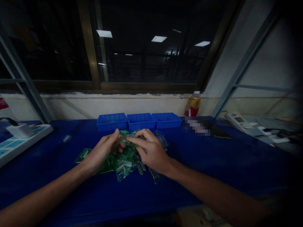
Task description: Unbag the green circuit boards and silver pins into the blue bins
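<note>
A heap of small clear bags [123,162] holding green parts lies on the blue table [213,157] in front of me. My left hand [101,153] and my right hand [150,149] meet over the heap. Together their fingertips pinch one small green bag [124,139], lifted slightly above the rest. Both hands have curled fingers. Some dark metal parts [140,167] lie under my right hand.
Three blue plastic bins [139,120] stand in a row behind the heap, near the wall. A white power strip [19,138] lies at far left. A red and yellow bottle [193,105] stands by the window. White devices [239,121] sit at right.
</note>
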Demonstrator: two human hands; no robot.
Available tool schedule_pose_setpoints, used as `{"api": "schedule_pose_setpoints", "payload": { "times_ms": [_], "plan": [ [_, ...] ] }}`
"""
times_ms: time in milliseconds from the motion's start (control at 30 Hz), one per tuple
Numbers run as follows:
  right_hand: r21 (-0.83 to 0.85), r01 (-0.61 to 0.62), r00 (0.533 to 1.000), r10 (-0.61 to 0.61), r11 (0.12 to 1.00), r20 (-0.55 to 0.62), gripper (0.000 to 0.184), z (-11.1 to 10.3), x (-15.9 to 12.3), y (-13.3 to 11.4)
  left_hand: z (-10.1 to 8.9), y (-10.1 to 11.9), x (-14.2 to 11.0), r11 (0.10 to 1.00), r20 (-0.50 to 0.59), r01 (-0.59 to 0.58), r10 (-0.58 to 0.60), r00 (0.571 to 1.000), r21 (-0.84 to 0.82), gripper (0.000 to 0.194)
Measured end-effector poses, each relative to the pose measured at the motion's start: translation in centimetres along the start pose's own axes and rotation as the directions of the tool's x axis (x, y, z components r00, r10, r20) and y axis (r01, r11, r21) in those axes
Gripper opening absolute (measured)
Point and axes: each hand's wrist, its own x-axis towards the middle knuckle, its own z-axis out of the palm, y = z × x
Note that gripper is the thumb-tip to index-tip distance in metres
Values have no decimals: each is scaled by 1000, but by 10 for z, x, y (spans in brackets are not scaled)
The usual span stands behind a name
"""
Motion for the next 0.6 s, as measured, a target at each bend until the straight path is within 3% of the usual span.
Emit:
{"api": "schedule_pose_setpoints", "payload": {
  "times_ms": [133, 200, 267, 333, 400, 467, 533, 600],
  "plan": [
    [-54, -2, 1000, 1, 999, -19, 42, 0, 0, -4, -1, 2, 0, 994, 4, 32, -31, 999, -100, 23],
    [-10, -51, 999, 50, 999, -16, 40, -2, 1, -7, -3, 3, 1, 999, -70, -40, 38, 997, -27, 19],
    [122, -136, 991, 134, 983, 25, 34, -3, 4, -10, -7, 3, 1, 973, -172, -165, 193, 966, 161, 16],
    [333, -283, 959, 255, 900, 126, 26, -3, 7, -11, -10, 2, 0, 845, -175, -326, 429, 886, 424, 12],
    [522, -437, 899, 373, 733, 230, 26, 0, 9, -9, -10, 0, -3, 634, -39, -479, 625, 779, 607, 9],
    [621, -528, 838, 472, 580, 272, 32, 4, 10, -6, -7, -3, -5, 471, 117, -582, 702, 702, 663, 12],
    [641, -535, 820, 520, 551, 237, 30, 7, 9, -4, -3, -5, -7, 433, 185, -606, 692, 698, 667, 16],
    [579, -471, 862, 487, 665, 141, 25, 8, 7, -2, -1, -4, -6, 525, 171, -567, 621, 765, 635, 16]
  ]
}}
